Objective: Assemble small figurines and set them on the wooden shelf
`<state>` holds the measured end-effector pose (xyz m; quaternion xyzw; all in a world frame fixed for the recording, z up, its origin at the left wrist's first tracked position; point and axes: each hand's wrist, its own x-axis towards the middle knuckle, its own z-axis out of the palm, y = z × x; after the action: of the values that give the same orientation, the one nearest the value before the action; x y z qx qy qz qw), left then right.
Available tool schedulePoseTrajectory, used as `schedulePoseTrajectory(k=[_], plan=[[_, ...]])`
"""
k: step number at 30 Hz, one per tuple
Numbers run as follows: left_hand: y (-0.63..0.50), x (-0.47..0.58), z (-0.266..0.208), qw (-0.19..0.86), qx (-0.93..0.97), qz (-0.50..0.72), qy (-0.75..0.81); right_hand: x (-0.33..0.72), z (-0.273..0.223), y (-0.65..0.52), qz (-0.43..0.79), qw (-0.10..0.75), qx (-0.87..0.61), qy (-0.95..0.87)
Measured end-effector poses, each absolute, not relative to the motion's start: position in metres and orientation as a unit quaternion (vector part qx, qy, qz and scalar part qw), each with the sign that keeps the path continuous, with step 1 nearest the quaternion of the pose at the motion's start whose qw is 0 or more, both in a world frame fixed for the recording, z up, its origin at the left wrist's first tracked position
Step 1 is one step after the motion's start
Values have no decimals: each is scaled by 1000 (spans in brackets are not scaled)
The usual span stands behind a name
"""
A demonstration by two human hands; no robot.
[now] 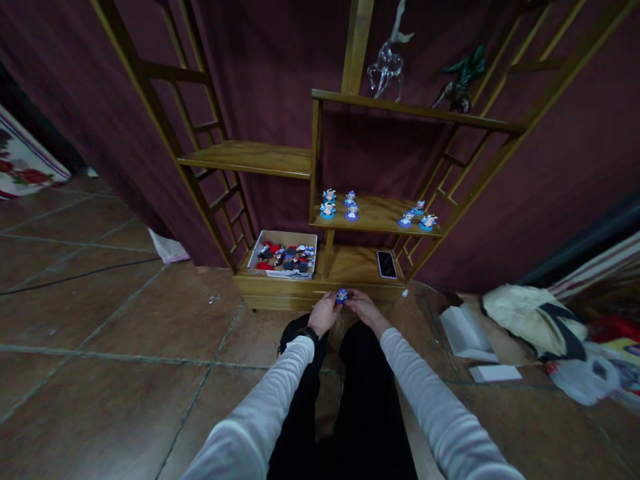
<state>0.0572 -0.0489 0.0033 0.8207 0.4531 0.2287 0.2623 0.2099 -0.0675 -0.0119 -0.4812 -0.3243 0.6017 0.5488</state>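
Observation:
Between my two hands, in front of the low wooden shelf unit (280, 292), is a small purple figurine (341, 296). My left hand (324, 313) grips it from the left and my right hand (364, 307) has its fingertips on the right side. Ahead, a white open box (267, 273) holds several jumbled figurines (295, 259) in red, black and blue. Similar small figurines stand on the middle shelf (376, 212): a cluster with a purple figurine (352, 212) at its left, and another with a blue-based figurine (428, 222) at its right.
A phone (387, 265) lies on the bottom shelf. Higher up stand a clear glass horse (387, 63) and a dark statuette (461, 83). On the floor at right are a white carton (467, 332), a cream bag (530, 317) and a plastic bag (585, 377). A cable (85, 275) runs along the left floor.

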Motion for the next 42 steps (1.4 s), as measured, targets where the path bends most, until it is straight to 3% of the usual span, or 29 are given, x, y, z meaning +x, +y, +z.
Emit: schedulePoseTrajectory(k=[11, 22, 32, 42], plan=[[-42, 53, -4, 423, 730, 311, 439, 207, 4, -77, 640, 535, -439, -333], [-33, 56, -17, 518, 690, 312, 398, 220, -7, -72, 665, 505, -425, -350], [-22, 62, -26, 564, 622, 358, 409, 203, -5, -67, 616, 576, -434, -318], [-24, 65, -32, 567, 541, 444, 434, 192, -6, -62, 609, 593, -416, -323]])
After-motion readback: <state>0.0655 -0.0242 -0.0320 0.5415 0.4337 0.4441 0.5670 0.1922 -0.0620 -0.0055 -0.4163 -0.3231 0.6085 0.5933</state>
